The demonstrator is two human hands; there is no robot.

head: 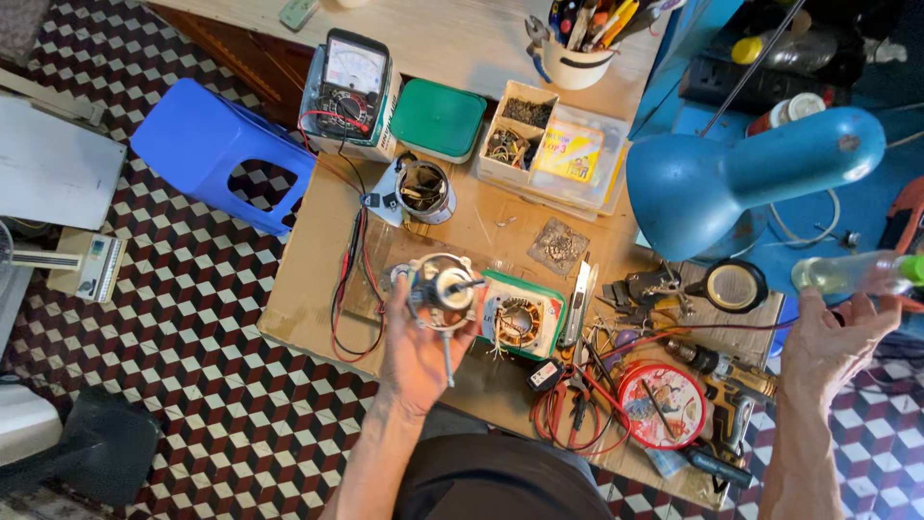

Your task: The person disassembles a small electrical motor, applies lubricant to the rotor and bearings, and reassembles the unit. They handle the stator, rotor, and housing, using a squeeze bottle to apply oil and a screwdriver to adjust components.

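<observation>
Sitting on the table (308, 289) are one green square box (439, 119) and one yellow flat packet (568, 151). The left hand (419, 342) grips one small metal motor (441, 289) above the table. The right hand (833, 342) is open, fingers reaching to one clear bottle (852, 273).

- One blue desk lamp (751, 178)
- One analogue multimeter (350, 82)
- One blue plastic stool (217, 154)
- One green-lidded box (438, 118)
- One magnifying glass (733, 286)
- Two hands: left hand (423, 347), right hand (835, 342)
- One white pen cup (576, 65)
</observation>
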